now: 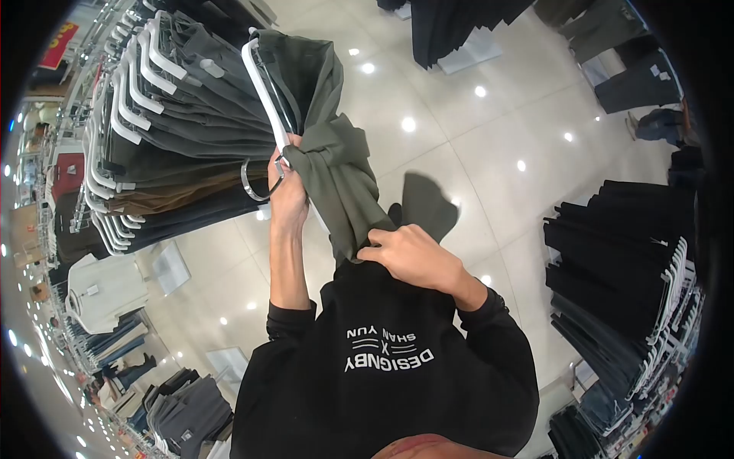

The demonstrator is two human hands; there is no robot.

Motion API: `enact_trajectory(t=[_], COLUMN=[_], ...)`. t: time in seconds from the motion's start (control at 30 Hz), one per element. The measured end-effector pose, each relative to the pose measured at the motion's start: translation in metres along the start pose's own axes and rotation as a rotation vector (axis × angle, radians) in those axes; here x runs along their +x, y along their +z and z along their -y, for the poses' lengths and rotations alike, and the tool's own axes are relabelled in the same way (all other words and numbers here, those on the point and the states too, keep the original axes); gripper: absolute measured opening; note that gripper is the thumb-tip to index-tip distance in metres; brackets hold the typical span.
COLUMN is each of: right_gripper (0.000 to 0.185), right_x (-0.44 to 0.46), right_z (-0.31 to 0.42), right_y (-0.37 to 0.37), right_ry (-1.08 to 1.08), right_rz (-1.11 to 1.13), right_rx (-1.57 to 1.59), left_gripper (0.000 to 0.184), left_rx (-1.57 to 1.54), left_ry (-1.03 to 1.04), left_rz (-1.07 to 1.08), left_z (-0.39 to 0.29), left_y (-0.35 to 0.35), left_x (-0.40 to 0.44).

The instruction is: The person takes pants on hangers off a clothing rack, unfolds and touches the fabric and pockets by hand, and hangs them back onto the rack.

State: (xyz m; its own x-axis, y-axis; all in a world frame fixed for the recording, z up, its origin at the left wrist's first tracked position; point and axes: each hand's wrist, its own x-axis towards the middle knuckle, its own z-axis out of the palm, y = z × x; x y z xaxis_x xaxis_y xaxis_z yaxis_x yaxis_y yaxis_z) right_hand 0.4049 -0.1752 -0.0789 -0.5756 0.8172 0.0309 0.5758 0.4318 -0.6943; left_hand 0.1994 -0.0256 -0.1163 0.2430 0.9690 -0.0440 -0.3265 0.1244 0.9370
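Observation:
My left hand [287,187] is closed round the white hanger [264,84], close to its curved metal hook [249,180]. A pair of olive-green trousers [329,164] hangs from it, bunched and folded at the top, with a loose part [428,206] spreading out over the floor side. My right hand [413,258] pinches the olive cloth in front of my black top [382,321], fingers closed on the fabric. The lower end of the hanger is hidden behind the cloth.
A rack of dark trousers [206,115] on white hangers stands just left of my hands. Black trousers [612,245] hang on a rack at the right. More black garments [466,23] hang at the top. Pale glossy floor tiles [489,145] lie between.

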Motion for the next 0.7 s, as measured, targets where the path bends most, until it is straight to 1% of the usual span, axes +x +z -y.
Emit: enact_trajectory(t=[0.07, 0.17, 0.27, 0.3, 0.33, 0.37, 0.43, 0.47, 0.5, 0.57, 0.6, 0.67, 0.7], right_gripper=[0.025, 0.023, 0.028, 0.040, 0.052, 0.065, 0.090, 0.098, 0.107, 0.115, 0.091, 0.068, 0.059], right_x=[0.000, 0.000, -0.005, -0.005, -0.003, -0.001, 0.018, 0.028, 0.039, 0.054, 0.057, 0.052, 0.046], right_z=[0.001, 0.001, -0.011, -0.011, -0.010, -0.010, -0.015, -0.017, -0.020, -0.033, -0.040, -0.055, -0.063], right_y=[-0.006, -0.004, 0.000, -0.006, -0.017, -0.024, -0.025, -0.023, -0.021, -0.010, -0.007, -0.010, -0.011], right_ry=[0.013, 0.040, 0.040, 0.111, 0.181, 0.252, 0.127, 0.102, 0.080, 0.115, 0.153, 0.188, 0.204], right_rz=[0.014, 0.063, 0.022, -0.056, -0.133, -0.210, -0.581, -0.649, -0.717, -0.628, -0.596, -0.528, -0.487], right_rx=[0.020, 0.011, 0.173, 0.273, 0.373, 0.473, 0.284, 0.251, 0.215, 0.275, 0.279, 0.394, 0.453], left_gripper=[0.015, 0.025, 0.013, 0.006, 0.005, 0.010, 0.022, 0.028, 0.033, 0.031, 0.031, 0.033, 0.033], left_rx=[-0.020, 0.004, 0.040, 0.079, 0.117, 0.153, 0.181, 0.195, 0.159, 0.387, 0.416, 0.476, 0.405], left_ry=[-0.039, -0.047, -0.100, -0.120, -0.140, -0.160, -0.151, -0.147, -0.124, -0.092, -0.071, -0.027, -0.079], left_rz=[-0.123, -0.097, -0.193, -0.154, -0.118, -0.081, -0.027, 0.004, 0.098, 0.126, 0.141, 0.163, 0.154], left_z=[-0.010, -0.016, -0.023, -0.024, -0.026, -0.028, -0.036, -0.039, -0.041, -0.039, -0.041, -0.050, -0.062], left_y=[0.020, 0.021, 0.027, 0.023, 0.016, 0.013, 0.025, 0.031, 0.034, 0.033, 0.033, 0.031, 0.033], left_x=[-0.005, -0.008, -0.010, -0.010, -0.010, -0.012, -0.022, -0.025, -0.024, -0.026, -0.028, -0.031, -0.034])
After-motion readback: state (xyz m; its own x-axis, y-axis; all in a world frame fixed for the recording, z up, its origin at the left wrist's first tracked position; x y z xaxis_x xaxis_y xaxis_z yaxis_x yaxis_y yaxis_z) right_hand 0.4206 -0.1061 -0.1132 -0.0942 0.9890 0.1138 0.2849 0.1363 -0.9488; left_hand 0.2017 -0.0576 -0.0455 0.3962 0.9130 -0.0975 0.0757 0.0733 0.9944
